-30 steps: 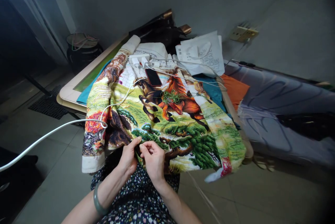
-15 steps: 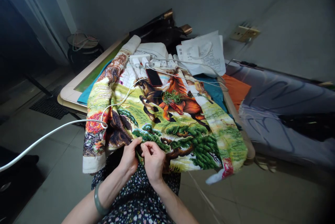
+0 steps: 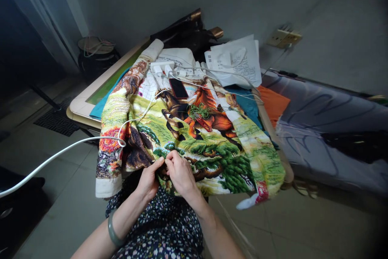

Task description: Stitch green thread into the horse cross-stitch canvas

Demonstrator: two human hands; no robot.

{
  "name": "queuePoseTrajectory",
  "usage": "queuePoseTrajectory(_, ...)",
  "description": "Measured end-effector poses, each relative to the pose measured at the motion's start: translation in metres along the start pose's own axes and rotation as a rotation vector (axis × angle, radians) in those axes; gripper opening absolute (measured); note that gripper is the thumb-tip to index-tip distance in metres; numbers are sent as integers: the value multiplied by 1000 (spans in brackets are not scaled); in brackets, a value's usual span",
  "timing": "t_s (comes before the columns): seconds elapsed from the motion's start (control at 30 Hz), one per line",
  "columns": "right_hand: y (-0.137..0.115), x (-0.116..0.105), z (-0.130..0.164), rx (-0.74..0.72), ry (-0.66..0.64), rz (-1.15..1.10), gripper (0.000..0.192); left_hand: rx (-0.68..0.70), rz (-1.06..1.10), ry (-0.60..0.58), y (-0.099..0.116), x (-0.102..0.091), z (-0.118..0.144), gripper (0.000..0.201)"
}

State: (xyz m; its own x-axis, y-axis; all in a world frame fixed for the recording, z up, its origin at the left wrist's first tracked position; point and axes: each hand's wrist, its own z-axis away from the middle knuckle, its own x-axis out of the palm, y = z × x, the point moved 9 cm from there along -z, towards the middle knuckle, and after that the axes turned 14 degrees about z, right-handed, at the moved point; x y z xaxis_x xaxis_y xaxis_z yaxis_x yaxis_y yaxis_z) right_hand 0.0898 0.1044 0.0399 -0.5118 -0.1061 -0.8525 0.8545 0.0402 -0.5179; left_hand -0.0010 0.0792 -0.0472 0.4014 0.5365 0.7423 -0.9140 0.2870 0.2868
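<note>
A large cross-stitch cloth point(image 3: 148, 105) with horses and green trees is spread over the table, its sides rolled up and its near edge hanging toward my lap. My left hand point(image 3: 149, 180) grips that near edge, thumb on top and fingers underneath, partly hidden by the fabric. Right beside it my right hand point(image 3: 181, 173) is closed in a pinch at the cloth's surface; whatever sits between its fingertips is too small to make out. Farther up the cloth lie a tangle of green thread point(image 3: 198, 111) and a phone with a dark screen point(image 3: 178, 88).
A white power strip point(image 3: 162, 66) with plugs rests at the back of the cloth. One white cable point(image 3: 60, 154) runs across the left roll and off to the left. White printed bags point(image 3: 233, 63) stand at the back right, near an orange cloth point(image 3: 273, 103).
My right hand has moved slightly up and turned flatter over the cloth, its fingertips staying close to my left thumb. My left hand stays at the cloth's edge.
</note>
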Motion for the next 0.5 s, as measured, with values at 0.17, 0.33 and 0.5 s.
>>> queuePoseTrajectory(0.17,8,-13,-8,26,-25,-387,16,-17,15,4,-3,-2,-1,22)
queuePoseTrajectory(0.33,66,-91,-9,114,274,-1158,24,-5,37,49,-2,-5,3,32)
queuePoseTrajectory(0.5,147,-209,22,73,849,-1382,36,2,44,64,-1,-9,4,31)
